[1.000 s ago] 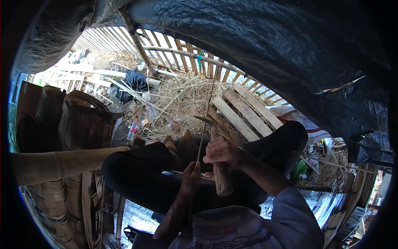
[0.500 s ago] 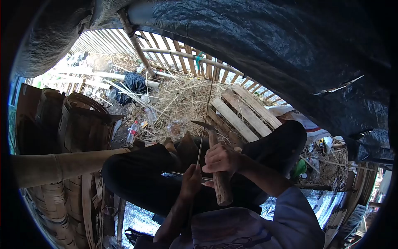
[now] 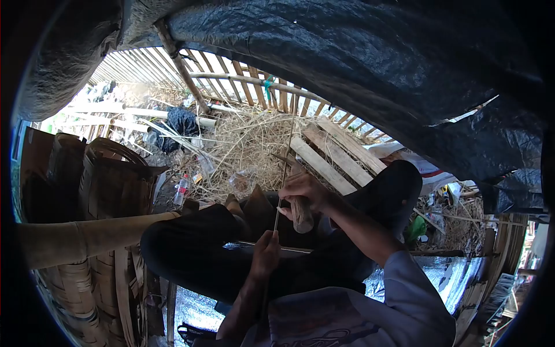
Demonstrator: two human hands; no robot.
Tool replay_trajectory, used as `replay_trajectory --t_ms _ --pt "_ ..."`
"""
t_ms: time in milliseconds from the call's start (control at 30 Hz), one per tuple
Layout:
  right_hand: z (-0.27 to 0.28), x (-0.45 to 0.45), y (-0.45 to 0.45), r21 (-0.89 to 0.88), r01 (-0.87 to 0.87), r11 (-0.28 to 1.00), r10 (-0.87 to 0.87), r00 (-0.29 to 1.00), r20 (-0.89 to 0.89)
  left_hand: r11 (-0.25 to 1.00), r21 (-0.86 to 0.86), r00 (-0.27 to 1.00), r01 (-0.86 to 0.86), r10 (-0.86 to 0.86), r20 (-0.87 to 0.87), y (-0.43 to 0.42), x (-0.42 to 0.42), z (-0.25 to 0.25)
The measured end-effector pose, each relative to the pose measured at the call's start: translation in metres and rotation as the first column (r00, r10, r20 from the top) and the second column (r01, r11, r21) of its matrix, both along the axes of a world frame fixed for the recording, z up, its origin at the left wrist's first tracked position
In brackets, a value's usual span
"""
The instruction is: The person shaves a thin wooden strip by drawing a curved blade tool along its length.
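My left hand (image 3: 266, 254) is closed around a long thin strip (image 3: 280, 209), probably split bamboo. From that fist the strip runs upward and away, past my other hand. My right hand (image 3: 304, 189) grips a knife with a thick wooden handle (image 3: 302, 217), whose butt points back at me. The short curved blade (image 3: 283, 158) juts out to the left beyond the fist, next to the strip; whether it touches the strip I cannot tell. Both hands are above my crossed legs (image 3: 191, 248), where another thin strip (image 3: 289, 248) lies crosswise.
A thick bamboo pole (image 3: 98, 231) comes in from the left, over woven bamboo baskets (image 3: 113, 185). Ahead lie straw (image 3: 248, 139), wooden planks (image 3: 324, 165) and a plastic bottle (image 3: 182, 188). A slatted fence (image 3: 225, 75) stands behind; dark tarpaulin (image 3: 358, 63) hangs overhead.
My right hand has moved forward along the strip, away from my left hand, taking the knife with it. The handle is now more foreshortened. My left hand keeps its grip in about the same place.
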State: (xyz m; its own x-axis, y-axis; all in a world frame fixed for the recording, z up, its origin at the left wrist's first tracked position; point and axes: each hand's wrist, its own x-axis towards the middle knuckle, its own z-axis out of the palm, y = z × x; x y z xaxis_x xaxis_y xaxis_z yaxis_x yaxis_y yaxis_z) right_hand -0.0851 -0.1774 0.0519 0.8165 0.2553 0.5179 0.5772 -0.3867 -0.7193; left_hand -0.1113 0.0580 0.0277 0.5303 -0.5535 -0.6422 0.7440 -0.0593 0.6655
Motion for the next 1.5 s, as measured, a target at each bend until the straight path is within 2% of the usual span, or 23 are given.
replay_trajectory --t_ms 67,133,167,267,333,400,467,533,700,800,867,900,967,1000,1033,1100,1133,1167,1233,1300,1333,1400,1500 --pt "0.006 0.000 0.000 0.028 0.030 0.999 -0.029 0.998 -0.047 1.000 -0.001 0.998 -0.005 0.005 0.057 0.005 -0.004 -0.008" --pt "0.018 -0.004 0.009 -0.016 -0.084 0.996 0.085 0.991 0.106 1.000 0.005 0.995 -0.024 0.023 0.096 0.005 -0.005 -0.019" --pt "0.016 -0.002 0.011 -0.014 -0.088 0.996 0.089 0.990 0.106 0.999 0.016 0.990 -0.034 0.032 0.136 0.006 -0.005 -0.023" --pt "0.005 0.000 0.008 -0.012 -0.124 0.992 0.124 0.980 0.153 1.000 0.022 0.998 -0.020 0.018 0.063 0.004 0.000 0.003" --pt "-0.006 0.012 -0.008 -0.006 0.047 0.999 -0.047 0.998 0.041 1.000 0.005 0.996 -0.006 0.005 0.086 0.007 -0.008 -0.006" --pt "-0.009 0.013 -0.020 -0.069 0.065 0.995 -0.061 0.997 0.056 1.000 -0.020 0.993 0.004 -0.002 0.120 0.005 -0.004 -0.004" --pt "-0.010 0.007 -0.019 -0.125 0.073 0.990 -0.067 0.996 0.056 1.000 -0.007 0.999 -0.029 0.029 0.022 0.004 0.000 0.012" --pt "0.002 -0.003 -0.005 -0.027 -0.018 0.999 0.019 0.999 0.040 0.999 0.012 0.999 -0.039 0.039 0.026 0.002 0.004 0.013" --pt "-0.007 -0.007 0.010 -0.006 -0.102 0.995 0.102 0.985 0.140 0.998 0.052 0.997 -0.041 0.038 0.063 -0.001 0.004 0.002" --pt "-0.005 -0.010 0.006 -0.022 -0.031 0.999 0.033 0.997 0.076 0.998 0.062 0.999 -0.020 0.018 0.031 0.003 0.004 0.002" --pt "0.003 -0.014 0.001 -0.091 0.185 0.979 -0.189 0.981 -0.043 0.999 0.040 0.998 0.006 -0.008 0.055 0.006 0.002 0.002" --pt "0.003 -0.015 -0.002 -0.087 0.188 0.978 -0.192 0.981 -0.042 0.999 0.044 0.998 0.009 -0.011 0.056 0.008 0.001 0.004" --pt "0.003 -0.014 -0.010 0.066 0.404 0.912 -0.398 0.913 -0.088 1.000 -0.012 1.000 -0.005 0.005 -0.015 0.014 0.000 0.013" --pt "-0.015 -0.012 -0.013 0.029 0.498 0.867 -0.488 0.858 -0.163 1.000 -0.009 1.000 -0.005 0.005 -0.015 0.016 -0.001 0.019" --pt "-0.018 -0.009 -0.013 0.031 0.497 0.867 -0.486 0.858 -0.166 1.000 -0.011 1.000 0.006 -0.006 -0.014 0.019 -0.002 0.027" --pt "-0.025 -0.001 -0.014 -0.060 0.668 0.742 -0.649 0.693 -0.313 1.000 -0.002 1.000 0.012 -0.012 -0.021 0.031 -0.005 0.030" --pt "-0.036 0.003 -0.015 -0.068 0.682 0.728 -0.626 0.621 -0.471 0.996 -0.084 0.998 0.034 -0.038 -0.042 0.043 -0.008 0.028" --pt "-0.045 0.008 -0.016 -0.062 0.683 0.728 -0.623 0.621 -0.476 0.984 -0.171 0.996 0.054 -0.065 -0.055 0.052 -0.010 0.025" --pt "-0.056 0.015 -0.010 -0.108 0.724 0.681 -0.597 0.464 -0.655 0.982 -0.187 1.000 0.008 -0.013 -0.028 0.072 -0.027 0.015" --pt "-0.068 0.020 -0.005 -0.075 0.710 0.701 -0.590 0.517 -0.620 0.978 -0.206 0.999 -0.042 0.043 0.001 0.083 -0.033 0.012" --pt "-0.070 0.021 0.000 -0.003 0.709 0.705 -0.526 0.519 -0.674 0.957 -0.284 0.990 0.066 -0.027 0.141 0.089 -0.033 0.015" --pt "-0.069 0.025 0.005 0.074 0.693 0.717 -0.382 0.480 -0.790 0.927 -0.329 0.955 0.180 -0.085 0.284 0.093 -0.035 0.024" --pt "-0.058 0.027 0.012 0.113 0.616 0.779 -0.292 0.517 -0.805 0.928 -0.365 0.961 0.075 0.031 0.276 0.084 -0.028 0.032"
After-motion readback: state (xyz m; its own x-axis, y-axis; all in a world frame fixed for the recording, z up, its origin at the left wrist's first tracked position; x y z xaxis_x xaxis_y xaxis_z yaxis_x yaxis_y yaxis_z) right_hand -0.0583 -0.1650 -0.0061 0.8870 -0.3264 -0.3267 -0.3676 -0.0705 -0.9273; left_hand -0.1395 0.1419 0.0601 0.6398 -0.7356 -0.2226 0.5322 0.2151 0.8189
